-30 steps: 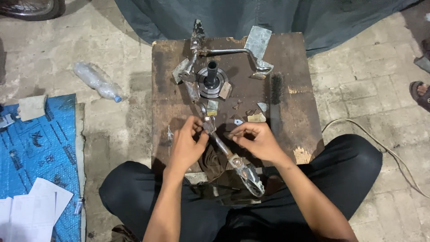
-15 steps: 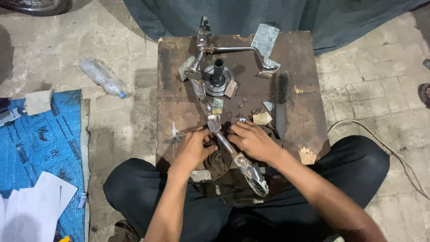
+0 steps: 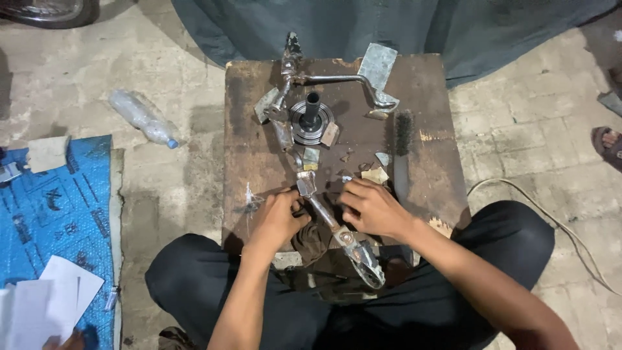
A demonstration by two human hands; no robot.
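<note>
Left hand (image 3: 277, 219), right hand (image 3: 374, 207) — gripping metal lever (image 3: 337, 230), wooden board (image 3: 249, 146)

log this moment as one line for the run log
left hand: on metal lever | right hand: beside lever, on wooden board | far end: round metal hub, bent crank

Plastic bottle (image 3: 141, 118) on floor; blue tarp (image 3: 48, 220) left; wire brush (image 3: 404, 132) on board.

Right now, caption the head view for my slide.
Both hands, left hand and right hand, grip a metal lever on a wooden board.
</note>
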